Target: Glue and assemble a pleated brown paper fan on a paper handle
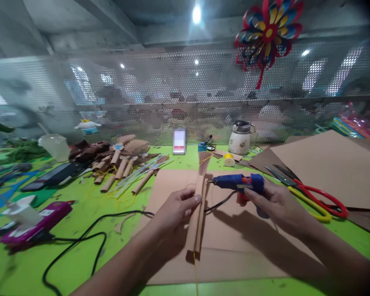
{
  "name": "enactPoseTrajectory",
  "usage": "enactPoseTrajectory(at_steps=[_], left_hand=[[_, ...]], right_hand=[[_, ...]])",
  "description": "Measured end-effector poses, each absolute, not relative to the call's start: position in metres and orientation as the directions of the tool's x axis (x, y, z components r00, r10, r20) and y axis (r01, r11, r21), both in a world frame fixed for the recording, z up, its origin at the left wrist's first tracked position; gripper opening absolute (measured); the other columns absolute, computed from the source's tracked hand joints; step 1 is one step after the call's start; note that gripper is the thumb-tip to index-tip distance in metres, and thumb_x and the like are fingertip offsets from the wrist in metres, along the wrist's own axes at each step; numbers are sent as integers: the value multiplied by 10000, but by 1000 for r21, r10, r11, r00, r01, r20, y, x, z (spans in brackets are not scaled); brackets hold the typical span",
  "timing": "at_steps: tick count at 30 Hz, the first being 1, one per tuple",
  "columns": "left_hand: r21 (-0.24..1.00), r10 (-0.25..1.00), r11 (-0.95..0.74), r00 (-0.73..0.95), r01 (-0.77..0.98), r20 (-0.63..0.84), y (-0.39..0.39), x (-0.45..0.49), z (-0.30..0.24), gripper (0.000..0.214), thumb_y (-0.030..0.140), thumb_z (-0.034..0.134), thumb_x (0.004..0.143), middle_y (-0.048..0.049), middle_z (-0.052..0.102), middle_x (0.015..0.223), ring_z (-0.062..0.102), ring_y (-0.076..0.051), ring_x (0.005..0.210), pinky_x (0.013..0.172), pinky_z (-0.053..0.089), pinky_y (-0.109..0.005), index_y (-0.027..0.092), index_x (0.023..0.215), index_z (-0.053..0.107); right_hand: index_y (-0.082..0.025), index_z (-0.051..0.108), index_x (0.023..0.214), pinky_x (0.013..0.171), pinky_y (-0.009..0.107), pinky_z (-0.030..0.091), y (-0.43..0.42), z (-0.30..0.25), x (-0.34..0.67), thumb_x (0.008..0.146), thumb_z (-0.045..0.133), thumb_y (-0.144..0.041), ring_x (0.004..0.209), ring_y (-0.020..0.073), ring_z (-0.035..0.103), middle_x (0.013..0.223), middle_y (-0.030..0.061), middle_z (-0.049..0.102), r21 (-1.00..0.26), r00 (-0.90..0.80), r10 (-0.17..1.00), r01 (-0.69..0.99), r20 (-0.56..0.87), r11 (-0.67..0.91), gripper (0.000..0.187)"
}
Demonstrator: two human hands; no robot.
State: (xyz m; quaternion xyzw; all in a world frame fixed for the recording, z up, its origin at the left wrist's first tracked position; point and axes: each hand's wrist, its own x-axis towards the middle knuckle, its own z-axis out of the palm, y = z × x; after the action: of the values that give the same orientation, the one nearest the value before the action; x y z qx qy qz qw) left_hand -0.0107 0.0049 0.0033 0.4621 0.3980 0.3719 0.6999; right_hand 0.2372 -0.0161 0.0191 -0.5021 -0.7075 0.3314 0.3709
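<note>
My left hand (175, 207) is closed around a rolled brown paper stick (197, 218) with a fringed end, held lengthwise over a brown paper sheet (234, 246). A thin yellow thread hangs from the stick's near end. My right hand (273, 201) grips a blue hot glue gun (239, 182), a finger on its orange trigger. The gun's nozzle points left, close to the far part of the stick. A black cord runs from the gun across the sheet.
Red-and-yellow scissors (311, 193) lie on brown card (333, 164) at right. Rolled paper tubes and glue sticks (123, 168) pile at the back left. A magenta device (37, 222), a black cable (89, 238), a phone (179, 141), a jar (240, 137) and yellow tape (228, 159) sit on the green table (80, 205).
</note>
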Motion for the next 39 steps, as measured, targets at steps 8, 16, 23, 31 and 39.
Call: enactPoseTrajectory(at_steps=[8,16,23,31,39], left_hand=[[918,859,343,463,-198,-220,1,-12,8,305,354,747,693,-51,659,797,615,-197,778,735,444,-304,152,904,660],[910,848,350,488,-223,-207,2,-14,4,261,335,720,732,-48,666,839,617,-186,793,760,437,-302,167,924,664],[920,868,335,447,-205,-217,1,-13,9,268,320,748,697,-58,664,808,605,-181,747,711,444,-286,149,889,673],[904,850,359,481,-233,-214,-1,-14,10,248,317,724,729,-59,668,820,615,-183,756,759,449,-303,154,910,676],[901,841,361,501,-239,-204,-1,-16,8,270,298,683,775,-89,698,909,644,-188,784,797,466,-326,165,1011,676]], right_hand=[[-155,630,782,472,233,363,-15,19,239,889,480,-492,534,100,451,734,43,616,-832,-192,962,487,196,267,384],[-171,601,744,511,249,365,-18,17,242,896,464,-504,580,122,475,673,25,566,-830,-214,961,493,177,263,391],[-174,586,714,508,257,365,-20,17,242,890,469,-505,583,131,482,678,37,565,-813,-229,954,508,192,286,392],[-177,566,705,475,250,337,-20,17,241,892,478,-482,537,114,448,633,14,535,-798,-168,958,529,234,288,368],[-183,560,692,482,253,352,-21,17,240,894,472,-474,540,120,449,628,16,527,-777,-198,946,540,258,325,365]])
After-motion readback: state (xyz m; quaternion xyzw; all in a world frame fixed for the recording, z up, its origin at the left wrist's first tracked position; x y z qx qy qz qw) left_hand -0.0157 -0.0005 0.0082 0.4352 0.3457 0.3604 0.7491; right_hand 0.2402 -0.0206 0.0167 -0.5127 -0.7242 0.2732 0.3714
